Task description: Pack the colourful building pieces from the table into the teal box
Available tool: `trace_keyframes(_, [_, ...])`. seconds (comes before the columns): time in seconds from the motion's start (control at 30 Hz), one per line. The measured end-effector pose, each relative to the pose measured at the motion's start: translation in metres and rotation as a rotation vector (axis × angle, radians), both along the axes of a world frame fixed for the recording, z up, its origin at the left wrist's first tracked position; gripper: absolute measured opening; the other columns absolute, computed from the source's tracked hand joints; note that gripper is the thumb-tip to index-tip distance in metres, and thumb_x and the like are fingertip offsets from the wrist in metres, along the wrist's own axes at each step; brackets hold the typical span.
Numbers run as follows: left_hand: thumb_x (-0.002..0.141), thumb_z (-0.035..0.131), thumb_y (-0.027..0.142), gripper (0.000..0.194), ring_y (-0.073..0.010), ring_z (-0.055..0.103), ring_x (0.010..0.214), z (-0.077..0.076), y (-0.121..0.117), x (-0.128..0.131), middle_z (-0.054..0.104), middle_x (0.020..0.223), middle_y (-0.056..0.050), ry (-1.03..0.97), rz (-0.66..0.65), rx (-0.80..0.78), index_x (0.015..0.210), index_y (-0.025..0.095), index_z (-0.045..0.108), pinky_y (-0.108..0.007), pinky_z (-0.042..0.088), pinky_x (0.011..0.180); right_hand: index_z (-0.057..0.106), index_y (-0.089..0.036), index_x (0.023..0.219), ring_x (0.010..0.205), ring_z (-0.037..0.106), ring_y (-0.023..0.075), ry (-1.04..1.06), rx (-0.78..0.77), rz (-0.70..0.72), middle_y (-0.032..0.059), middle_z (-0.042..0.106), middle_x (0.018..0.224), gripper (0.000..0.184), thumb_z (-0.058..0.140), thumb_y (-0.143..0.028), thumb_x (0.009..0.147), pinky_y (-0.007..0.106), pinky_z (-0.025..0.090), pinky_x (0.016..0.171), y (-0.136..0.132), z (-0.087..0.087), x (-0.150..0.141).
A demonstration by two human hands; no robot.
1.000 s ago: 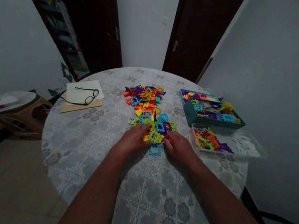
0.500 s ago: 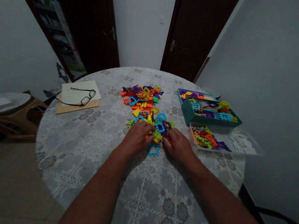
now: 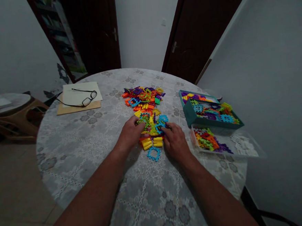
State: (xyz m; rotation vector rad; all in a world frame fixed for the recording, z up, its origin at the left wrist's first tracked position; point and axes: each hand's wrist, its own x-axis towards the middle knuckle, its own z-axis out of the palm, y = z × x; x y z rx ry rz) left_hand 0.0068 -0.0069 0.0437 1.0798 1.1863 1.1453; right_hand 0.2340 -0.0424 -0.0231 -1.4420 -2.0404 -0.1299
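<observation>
A heap of colourful plastic interlocking building pieces lies between my two hands on the table. My left hand curls against the heap's left side, fingers bent around green and yellow pieces. From the right, my right hand has its fingers closed around the edge of the heap, at blue and purple pieces. Which single pieces the fingertips grip is partly hidden. Yellow tube-like pieces lie just in front of the heap, between the wrists. A blue square frame piece rests flat nearest to me.
Farther back is a second pile of mixed pieces. A teal box full of pieces and a clear plastic tray stand at the right. Glasses lie on papers at the left. A patterned cloth covers the round table.
Both hands have shifted slightly away from me and apart along the heap. Yellow tube-like pieces now show in front of it. The blue frame piece has turned and slid a little nearer.
</observation>
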Motion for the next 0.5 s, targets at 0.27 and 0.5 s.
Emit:
trace_keyframes(0.27, [0.086, 0.069, 0.010, 0.027, -0.0229, 0.081, 0.081, 0.004, -0.004, 0.009, 0.078, 0.110, -0.014, -0.223, -0.078, -0.185, 0.112, 0.018, 0.066, -0.030, 0.066, 0.063, 0.075, -0.021, 0.112, 0.143, 0.053, 0.0349, -0.003, -0.027, 0.005, 0.0185, 0.061, 0.151, 0.019, 0.059, -0.016, 0.103, 0.058, 0.047, 0.120, 0.005, -0.008, 0.002])
trace_keyframes(0.5, [0.085, 0.072, 0.013, 0.034, -0.0236, 0.080, 0.089, -0.004, -0.009, 0.013, 0.079, 0.106, -0.012, -0.191, -0.188, -0.188, 0.118, 0.020, 0.067, -0.033, 0.065, 0.074, 0.069, -0.021, 0.115, 0.142, 0.056, 0.0320, 0.148, 0.016, 0.068, 0.0183, 0.060, 0.149, 0.021, 0.051, -0.018, 0.107, 0.058, 0.048, 0.122, -0.008, 0.009, -0.001])
